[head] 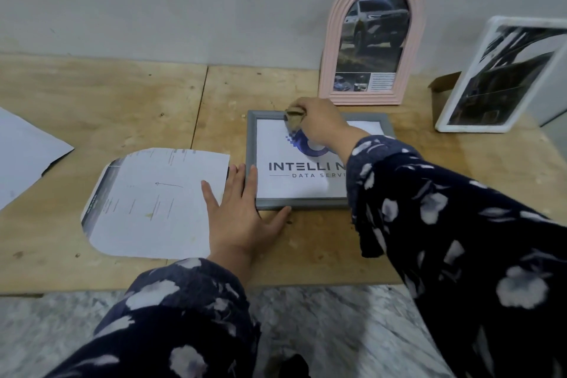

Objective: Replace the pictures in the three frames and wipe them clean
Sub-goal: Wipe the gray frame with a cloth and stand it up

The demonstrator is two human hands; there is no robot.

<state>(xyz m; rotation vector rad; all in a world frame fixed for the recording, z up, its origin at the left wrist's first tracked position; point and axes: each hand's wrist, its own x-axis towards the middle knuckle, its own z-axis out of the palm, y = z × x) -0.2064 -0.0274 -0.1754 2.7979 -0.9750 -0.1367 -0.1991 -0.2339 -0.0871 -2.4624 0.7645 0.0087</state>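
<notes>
A grey rectangular frame point(252, 144) lies flat on the wooden board, holding a white print with a blue logo. My right hand point(322, 123) presses a small tan cloth point(294, 116) onto the frame's upper left part. My left hand point(242, 215) lies flat with fingers spread, steadying the frame's lower left corner. A pink arched frame point(333, 49) with a car picture leans upright against the wall behind. A white frame point(451, 120) with a dark picture leans at the far right.
An arch-cut sheet of paper point(153, 202) lies left of the grey frame, partly under my left hand. Another white sheet point(24, 150) lies at the far left. A cardboard piece point(441, 86) stands behind the white frame. The wooden board point(92, 101) ends over a marble floor point(61, 322).
</notes>
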